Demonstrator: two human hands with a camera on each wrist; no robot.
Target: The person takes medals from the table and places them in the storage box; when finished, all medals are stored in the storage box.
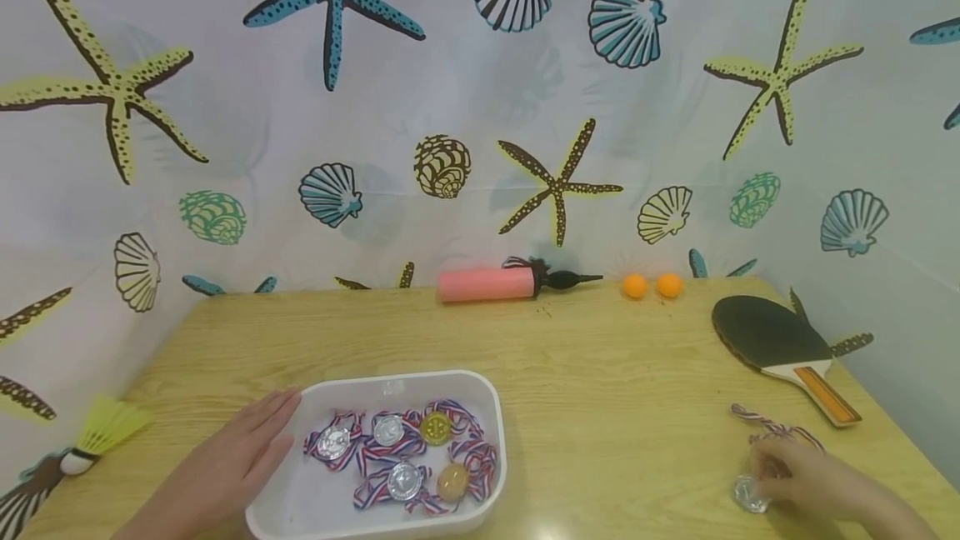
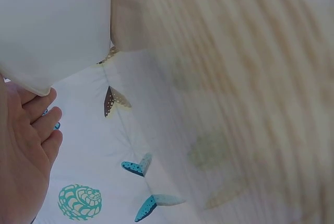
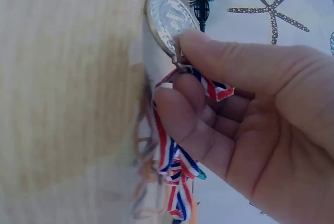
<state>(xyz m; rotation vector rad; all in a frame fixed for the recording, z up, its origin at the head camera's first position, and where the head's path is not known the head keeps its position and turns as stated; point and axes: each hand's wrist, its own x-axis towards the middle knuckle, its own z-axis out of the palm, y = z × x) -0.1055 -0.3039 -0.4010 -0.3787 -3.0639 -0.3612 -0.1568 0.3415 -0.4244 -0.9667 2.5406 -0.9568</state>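
A silver medal [image 1: 748, 493] on a red, white and blue ribbon [image 3: 180, 192] is pinched between the thumb and fingers of my right hand [image 1: 817, 477]. In the right wrist view the disc tilts up off the wooden table, its ribbon trailing below the fingers. On the left, my left hand [image 1: 225, 461] lies along a white plastic tray [image 1: 501, 440], fingers fairly straight and fingertips at its rim. Inside the tray are several ribboned medals, among them a silver one [image 1: 405, 481], a gold one [image 1: 435, 428] and a bronze-toned one [image 1: 453, 482].
A table tennis paddle [image 1: 776, 332] lies at the right edge. Two orange balls [image 1: 634, 287] and a pink hand pump [image 1: 487, 284] are along the back. A yellow shuttlecock [image 1: 101, 432] rests at far left. A shell-and-starfish curtain [image 1: 420, 90] encloses the table [image 1: 600, 390].
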